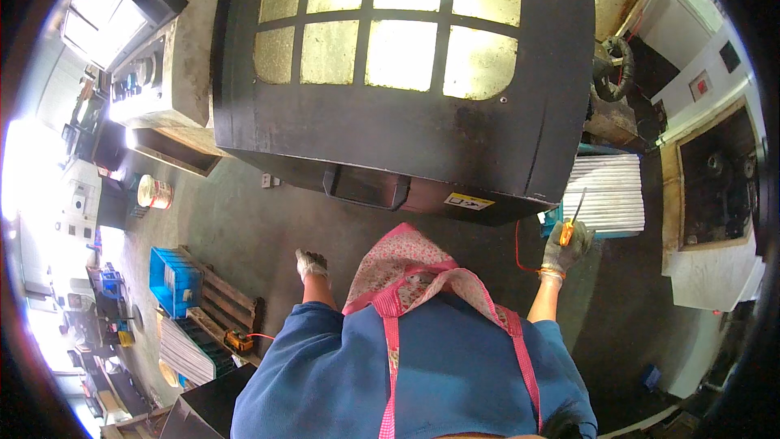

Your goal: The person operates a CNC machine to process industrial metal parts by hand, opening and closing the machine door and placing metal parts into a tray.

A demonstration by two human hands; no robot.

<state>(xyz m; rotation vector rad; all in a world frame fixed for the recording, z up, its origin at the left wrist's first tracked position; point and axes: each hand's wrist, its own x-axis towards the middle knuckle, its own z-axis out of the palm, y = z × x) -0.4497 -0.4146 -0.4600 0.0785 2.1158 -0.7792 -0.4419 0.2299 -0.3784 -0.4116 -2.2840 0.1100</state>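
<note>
My right hand (564, 250), in a grey work glove, is out to the right. It is closed around an orange air blow gun (567, 233) whose thin dark nozzle points up and away. A red hose (520, 254) runs to this hand. My left hand (311, 263), in a pale glove, hangs low at the left, its fingers loosely bent and seemingly holding nothing. Ahead stands a large dark machine door (382, 134) with lit window panes and a handle (366, 189) along its lower edge. Neither hand touches it.
Beyond my right hand lies a stack of white strips (608, 195) on a teal support. At left, a blue crate (175, 282) stands by a wooden pallet (221, 297), near more pale strips (184, 349) and an orange tool (238, 341). A bucket (154, 192) stands farther off.
</note>
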